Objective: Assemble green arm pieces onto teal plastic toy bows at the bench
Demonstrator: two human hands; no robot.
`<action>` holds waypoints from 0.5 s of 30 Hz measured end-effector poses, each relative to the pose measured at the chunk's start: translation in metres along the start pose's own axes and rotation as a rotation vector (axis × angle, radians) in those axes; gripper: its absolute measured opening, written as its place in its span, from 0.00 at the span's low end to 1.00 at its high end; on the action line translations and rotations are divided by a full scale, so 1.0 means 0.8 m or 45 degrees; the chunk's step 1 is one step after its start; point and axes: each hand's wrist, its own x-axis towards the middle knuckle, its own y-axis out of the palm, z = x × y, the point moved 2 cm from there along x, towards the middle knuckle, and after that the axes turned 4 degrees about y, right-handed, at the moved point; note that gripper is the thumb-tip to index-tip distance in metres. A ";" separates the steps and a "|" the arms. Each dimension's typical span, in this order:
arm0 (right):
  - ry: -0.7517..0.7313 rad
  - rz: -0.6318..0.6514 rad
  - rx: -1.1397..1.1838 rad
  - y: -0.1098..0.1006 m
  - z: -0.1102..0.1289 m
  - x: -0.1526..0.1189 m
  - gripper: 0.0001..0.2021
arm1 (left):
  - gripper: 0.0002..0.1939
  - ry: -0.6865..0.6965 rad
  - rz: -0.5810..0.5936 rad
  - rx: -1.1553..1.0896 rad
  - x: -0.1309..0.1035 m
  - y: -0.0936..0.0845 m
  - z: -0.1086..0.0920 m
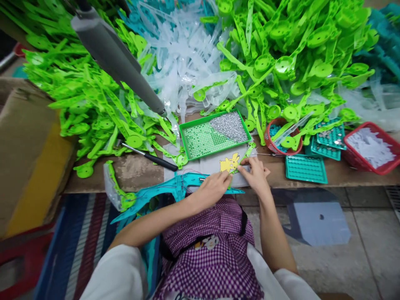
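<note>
At the bench's front edge lies a blue plastic piece (pixel 162 186) with thin red wires along it. My left hand (pixel 214 185) lies over its right part, fingers bent and close together; what is under the fingertips is hidden. To its right, my right hand (pixel 256 173) has thumb and forefinger drawn together beside a yellow cartoon figure (pixel 229 163) on the pale work surface. Anything in that pinch is too small to make out. A green plastic arm (pixel 249 151) lies just beyond my right fingers. Another green arm with a clear cover (pixel 115 187) sits at the blue piece's left end.
A green tray (pixel 184 143) of small metal screws stands ahead. A grey power screwdriver (pixel 118 58) hangs at left above a black-handled hammer (pixel 159 160). Piles of green parts (pixel 281 46) and clear parts (pixel 184 54) cover the back. Red baskets (pixel 371 164) and teal trays (pixel 306 169) stand right.
</note>
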 end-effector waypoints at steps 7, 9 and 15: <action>-0.005 0.010 -0.015 -0.001 0.001 0.000 0.11 | 0.23 0.132 0.108 -0.372 0.020 -0.012 0.054; -0.026 0.001 -0.015 -0.002 0.000 0.000 0.11 | 0.22 0.145 0.107 -0.392 0.022 -0.016 0.060; -0.040 -0.005 -0.029 0.000 -0.001 0.000 0.12 | 0.19 0.012 0.002 -0.328 -0.002 -0.005 0.051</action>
